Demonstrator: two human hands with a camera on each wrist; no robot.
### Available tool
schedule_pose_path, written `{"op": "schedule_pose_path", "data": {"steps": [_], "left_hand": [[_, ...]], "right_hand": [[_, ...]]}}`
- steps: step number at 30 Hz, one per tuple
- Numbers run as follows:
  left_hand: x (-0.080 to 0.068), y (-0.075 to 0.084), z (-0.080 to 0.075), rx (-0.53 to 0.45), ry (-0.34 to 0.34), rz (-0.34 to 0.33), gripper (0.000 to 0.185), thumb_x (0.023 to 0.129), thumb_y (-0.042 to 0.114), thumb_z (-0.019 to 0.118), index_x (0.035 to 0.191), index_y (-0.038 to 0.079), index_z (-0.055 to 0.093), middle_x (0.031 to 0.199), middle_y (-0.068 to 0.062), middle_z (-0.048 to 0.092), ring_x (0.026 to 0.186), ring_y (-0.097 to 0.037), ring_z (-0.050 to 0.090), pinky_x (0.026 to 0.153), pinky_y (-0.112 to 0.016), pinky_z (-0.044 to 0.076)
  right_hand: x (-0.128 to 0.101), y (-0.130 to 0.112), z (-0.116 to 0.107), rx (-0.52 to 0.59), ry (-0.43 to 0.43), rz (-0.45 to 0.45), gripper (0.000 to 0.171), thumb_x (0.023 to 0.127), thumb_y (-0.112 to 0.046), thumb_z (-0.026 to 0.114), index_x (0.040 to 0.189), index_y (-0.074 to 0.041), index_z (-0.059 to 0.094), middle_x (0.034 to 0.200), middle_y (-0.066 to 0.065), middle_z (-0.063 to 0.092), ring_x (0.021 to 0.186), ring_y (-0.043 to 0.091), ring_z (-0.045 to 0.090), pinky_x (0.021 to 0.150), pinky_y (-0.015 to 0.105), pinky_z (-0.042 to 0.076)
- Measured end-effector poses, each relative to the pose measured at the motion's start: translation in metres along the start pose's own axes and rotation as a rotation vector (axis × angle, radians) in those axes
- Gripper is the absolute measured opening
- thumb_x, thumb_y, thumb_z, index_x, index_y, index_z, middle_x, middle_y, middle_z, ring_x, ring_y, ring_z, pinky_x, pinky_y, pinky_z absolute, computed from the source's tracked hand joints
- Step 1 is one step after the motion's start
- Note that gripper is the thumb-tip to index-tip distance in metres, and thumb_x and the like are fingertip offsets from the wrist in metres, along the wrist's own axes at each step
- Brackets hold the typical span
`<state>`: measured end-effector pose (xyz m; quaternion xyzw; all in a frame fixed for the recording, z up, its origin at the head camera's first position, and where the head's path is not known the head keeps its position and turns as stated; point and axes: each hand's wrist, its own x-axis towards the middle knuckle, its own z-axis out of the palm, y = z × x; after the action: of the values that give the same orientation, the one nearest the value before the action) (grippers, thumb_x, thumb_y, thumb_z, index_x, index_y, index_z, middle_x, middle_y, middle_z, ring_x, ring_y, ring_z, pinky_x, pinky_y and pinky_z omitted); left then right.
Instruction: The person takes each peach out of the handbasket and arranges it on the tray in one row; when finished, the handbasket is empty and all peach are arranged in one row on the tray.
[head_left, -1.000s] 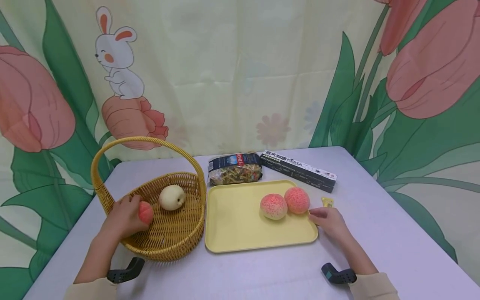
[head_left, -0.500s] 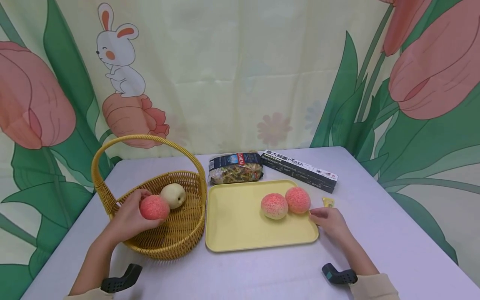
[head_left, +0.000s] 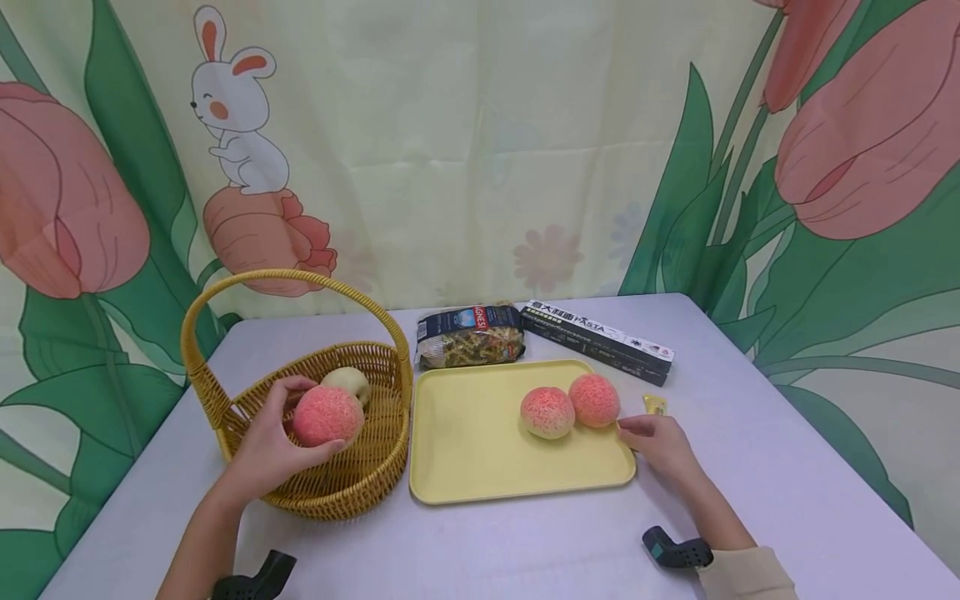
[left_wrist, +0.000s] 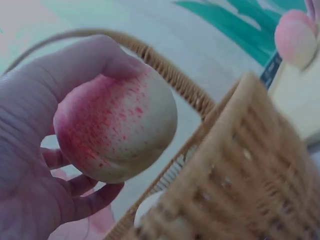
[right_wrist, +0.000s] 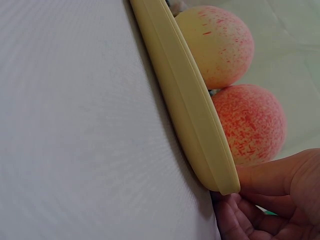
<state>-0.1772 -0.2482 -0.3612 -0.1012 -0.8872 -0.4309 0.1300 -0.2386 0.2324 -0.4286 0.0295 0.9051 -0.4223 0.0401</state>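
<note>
My left hand (head_left: 266, 446) grips a pink, red-speckled peach (head_left: 327, 415) above the wicker basket (head_left: 333, 507). In the left wrist view, the thumb lies over this peach (left_wrist: 120, 127) and fingers curl beneath it. Behind the peach, a pale round fruit (head_left: 354, 381) inside the basket is partly hidden. At the right end of a yellow tray (head_left: 465, 437), my right hand (head_left: 662, 446) pinches the rim; the right wrist view has the thumb at the tray's corner and fingers below. Two more peaches, one paler (head_left: 547, 413) and one pinker (head_left: 595, 400), sit touching on the tray.
Behind the tray lie a bag of pasta (head_left: 471, 337) and a long black pasta box (head_left: 597, 340). A small yellow packet (head_left: 655, 405) is just beyond my right hand. The basket's tall handle (head_left: 296, 275) arches over its opening. A printed curtain hangs behind the table.
My left hand has lifted the peach from the basket's left side and carried it rightward, in front of the pale fruit. The right hand and the tray have stayed put.
</note>
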Motion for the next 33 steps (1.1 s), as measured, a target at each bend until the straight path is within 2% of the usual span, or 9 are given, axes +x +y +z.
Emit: {"op": "schedule_pose_path", "data": {"steps": [3,8,10,13,17,25,29,33], "left_hand": [[-0.003,0.008,0.005,-0.037,0.002,0.026,0.08,0.067,0.015,0.082,0.126,0.004,0.03,0.12,-0.012,0.04,0.108,-0.031,0.044,0.081,-0.047,0.048],[-0.004,0.02,0.018,-0.106,-0.032,0.056,0.081,0.065,0.013,0.084,0.126,0.007,0.031,0.12,-0.009,0.042,0.109,-0.027,0.045,0.082,-0.029,0.047],[-0.004,0.023,0.026,-0.137,-0.038,0.086,0.081,0.064,0.012,0.084,0.125,0.008,0.032,0.12,-0.007,0.044,0.108,-0.024,0.046,0.081,-0.025,0.047],[-0.005,0.029,0.038,-0.208,-0.04,0.122,0.081,0.062,0.008,0.085,0.125,0.007,0.033,0.12,-0.006,0.044,0.106,-0.022,0.047,0.08,-0.027,0.049],[-0.007,0.038,0.057,-0.305,-0.009,0.149,0.079,0.061,0.003,0.084,0.124,0.005,0.035,0.119,-0.008,0.044,0.105,-0.021,0.048,0.08,-0.028,0.049],[-0.013,0.055,0.1,-0.47,0.121,0.205,0.081,0.056,-0.006,0.083,0.122,0.002,0.037,0.122,-0.01,0.043,0.107,-0.024,0.047,0.08,-0.033,0.05],[-0.016,0.057,0.119,-0.475,0.101,0.228,0.08,0.056,-0.004,0.084,0.122,0.003,0.038,0.123,-0.012,0.042,0.109,-0.026,0.046,0.082,-0.035,0.049],[-0.018,0.061,0.129,-0.422,0.039,0.201,0.077,0.056,-0.003,0.084,0.119,0.004,0.041,0.12,-0.008,0.044,0.111,-0.025,0.045,0.083,-0.033,0.049]], "right_hand": [[0.001,0.0,0.001,0.001,-0.004,0.009,0.031,0.088,-0.012,0.059,0.11,0.01,0.059,0.107,0.025,0.06,0.102,0.039,0.054,0.082,0.045,0.047],[0.002,0.0,0.001,-0.002,-0.006,0.02,0.032,0.089,-0.013,0.059,0.11,0.01,0.059,0.108,0.025,0.06,0.102,0.039,0.053,0.082,0.045,0.047],[0.002,0.0,0.001,-0.003,-0.005,0.019,0.032,0.089,-0.014,0.059,0.11,0.01,0.059,0.108,0.025,0.06,0.102,0.039,0.054,0.082,0.045,0.047],[0.003,0.001,0.002,-0.002,-0.007,0.016,0.032,0.089,-0.014,0.059,0.11,0.01,0.059,0.108,0.024,0.06,0.101,0.038,0.054,0.081,0.044,0.048],[0.003,0.0,0.003,0.004,-0.008,0.026,0.032,0.089,-0.014,0.059,0.111,0.01,0.059,0.107,0.024,0.06,0.098,0.035,0.056,0.079,0.041,0.049],[0.003,0.0,0.002,0.002,-0.01,0.027,0.032,0.089,-0.014,0.059,0.111,0.009,0.059,0.108,0.024,0.061,0.097,0.033,0.057,0.078,0.039,0.05],[0.004,0.001,0.003,0.002,-0.009,0.032,0.032,0.089,-0.013,0.059,0.112,0.009,0.059,0.109,0.024,0.06,0.098,0.034,0.057,0.079,0.039,0.05],[0.004,0.002,0.001,-0.008,-0.01,0.033,0.033,0.089,-0.014,0.059,0.112,0.01,0.059,0.109,0.024,0.06,0.099,0.035,0.056,0.079,0.041,0.049]]}}
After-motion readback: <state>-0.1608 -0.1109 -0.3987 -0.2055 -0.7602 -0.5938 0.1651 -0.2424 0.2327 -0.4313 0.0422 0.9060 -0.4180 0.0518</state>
